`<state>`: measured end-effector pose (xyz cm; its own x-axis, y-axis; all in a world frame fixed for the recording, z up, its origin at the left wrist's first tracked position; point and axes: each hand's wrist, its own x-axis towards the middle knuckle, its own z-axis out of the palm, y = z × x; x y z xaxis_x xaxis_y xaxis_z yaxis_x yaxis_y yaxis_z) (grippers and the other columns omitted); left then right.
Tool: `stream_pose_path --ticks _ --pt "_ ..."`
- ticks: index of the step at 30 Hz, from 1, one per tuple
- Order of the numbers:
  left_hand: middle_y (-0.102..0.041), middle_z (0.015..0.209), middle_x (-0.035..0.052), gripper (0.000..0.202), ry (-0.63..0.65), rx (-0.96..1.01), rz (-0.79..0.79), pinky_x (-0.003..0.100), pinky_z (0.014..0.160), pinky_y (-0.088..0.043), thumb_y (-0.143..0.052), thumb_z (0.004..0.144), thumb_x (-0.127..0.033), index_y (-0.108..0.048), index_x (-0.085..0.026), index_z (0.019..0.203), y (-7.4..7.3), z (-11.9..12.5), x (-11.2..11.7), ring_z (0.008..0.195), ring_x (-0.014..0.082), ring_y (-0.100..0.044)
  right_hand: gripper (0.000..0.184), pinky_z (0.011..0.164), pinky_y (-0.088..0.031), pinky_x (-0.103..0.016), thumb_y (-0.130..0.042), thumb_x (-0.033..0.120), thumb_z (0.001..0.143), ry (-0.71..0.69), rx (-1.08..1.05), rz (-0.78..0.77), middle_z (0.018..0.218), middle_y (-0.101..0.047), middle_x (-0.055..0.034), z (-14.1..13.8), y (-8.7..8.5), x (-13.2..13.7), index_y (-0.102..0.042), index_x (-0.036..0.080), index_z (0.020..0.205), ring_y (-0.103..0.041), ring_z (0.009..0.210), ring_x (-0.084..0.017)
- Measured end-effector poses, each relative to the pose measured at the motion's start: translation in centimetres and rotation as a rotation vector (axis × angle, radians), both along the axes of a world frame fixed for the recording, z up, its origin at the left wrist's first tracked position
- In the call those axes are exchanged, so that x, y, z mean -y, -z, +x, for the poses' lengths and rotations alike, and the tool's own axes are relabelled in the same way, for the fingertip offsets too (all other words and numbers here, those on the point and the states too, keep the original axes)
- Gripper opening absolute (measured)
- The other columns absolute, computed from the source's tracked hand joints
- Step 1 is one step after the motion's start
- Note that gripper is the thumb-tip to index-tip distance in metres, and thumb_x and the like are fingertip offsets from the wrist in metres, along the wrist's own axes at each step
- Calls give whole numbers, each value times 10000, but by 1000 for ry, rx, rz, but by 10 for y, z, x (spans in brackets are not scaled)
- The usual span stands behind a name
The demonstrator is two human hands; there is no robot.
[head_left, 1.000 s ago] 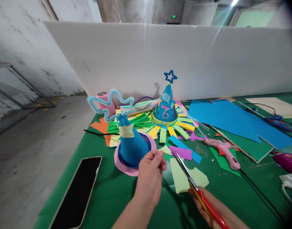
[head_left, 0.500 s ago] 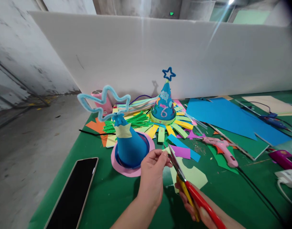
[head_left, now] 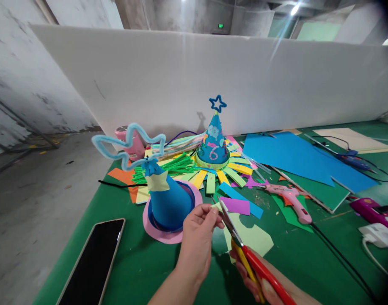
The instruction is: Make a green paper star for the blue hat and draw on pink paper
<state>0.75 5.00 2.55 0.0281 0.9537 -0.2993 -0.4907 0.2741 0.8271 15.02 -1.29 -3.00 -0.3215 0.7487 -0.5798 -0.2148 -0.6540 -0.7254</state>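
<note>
My left hand (head_left: 198, 233) pinches a small pale green piece of paper (head_left: 218, 206) between thumb and fingers. Wrapped round the handles of red and yellow scissors (head_left: 232, 231) is my right hand (head_left: 249, 271). The blades are parted slightly, and their tips lie at the small paper. Beneath the scissors rests a larger pale green paper sheet (head_left: 252, 237) with a notch cut from it. Just left of my left hand stands a blue cone hat (head_left: 170, 205) with a pink brim, a pale yellow star and a light blue fuzzy star outline (head_left: 130, 140) on top.
Behind stands a decorated blue cone hat (head_left: 213, 144) on a ring of paper strips. Green pipe cleaners (head_left: 177, 167) lie left of it. A pink glue gun (head_left: 290, 197) with a cord lies right, near blue sheets (head_left: 295, 156). A phone (head_left: 92, 262) lies front left.
The whole view has shifted slightly, with things appearing lower and further left. Both hands keep their holds, and the scissor blades stay at the small paper.
</note>
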Motion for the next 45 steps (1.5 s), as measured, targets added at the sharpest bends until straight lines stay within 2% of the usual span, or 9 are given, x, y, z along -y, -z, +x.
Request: stream_pose_path --ticks 4,7,15,20,26,34,40,45 --pt "-536 539 -12 137 6 -23 1 197 528 -364 -653 651 -222 -546 -138 635 1 0 0 514 87 -473 462 541 -462 -220 -645 541 607 -48 11 118 693 -575 1 2 -8 4 -580 241 951 -549 597 -120" --pt "-535 532 -10 152 15 -35 1 192 517 -354 -659 645 -232 -545 -135 618 2 -1 0 505 83 -465 472 544 -463 -218 -664 538 583 -85 16 167 687 -558 10 5 -12 6 -576 244 942 -530 574 -106" --pt "-525 529 -16 144 29 -58 11 180 513 -348 -642 668 -217 -539 -132 615 4 -2 -2 492 70 -450 331 464 -425 -177 -636 471 655 -86 -14 96 635 -494 38 4 -11 2 -570 242 884 -473 456 -59" --pt "-523 529 -14 152 50 -65 26 183 513 -350 -644 668 -214 -537 -131 600 3 -4 -2 493 72 -458 327 406 -394 -168 -684 464 601 -45 -20 57 603 -492 39 3 -1 1 -589 258 838 -443 428 -63" --pt "-523 533 -13 154 85 -82 47 187 516 -352 -632 685 -223 -543 -127 605 7 -7 -3 485 68 -453 346 295 -241 -104 -609 538 656 20 -134 -81 554 -464 58 -1 10 1 -584 218 784 -295 313 9" --pt "-522 539 -18 149 117 -100 57 180 512 -344 -621 704 -216 -542 -125 615 10 -9 -5 488 60 -449 325 295 -247 -91 -658 455 651 -18 -191 -125 582 -477 65 1 10 -2 -563 205 835 -301 307 23" --pt "-519 532 -20 148 139 -106 61 182 508 -342 -622 703 -209 -543 -123 612 9 -11 -6 479 58 -442 409 375 -326 -126 -663 497 630 -64 -283 -73 613 -465 38 10 31 -2 -558 180 865 -398 408 -19" --pt "-522 541 -16 150 201 -122 61 190 510 -349 -624 700 -221 -543 -124 620 4 -14 -8 491 66 -443 475 378 -317 -145 -670 523 598 -166 -293 -76 573 -434 47 16 46 -3 -558 170 895 -396 410 -36"
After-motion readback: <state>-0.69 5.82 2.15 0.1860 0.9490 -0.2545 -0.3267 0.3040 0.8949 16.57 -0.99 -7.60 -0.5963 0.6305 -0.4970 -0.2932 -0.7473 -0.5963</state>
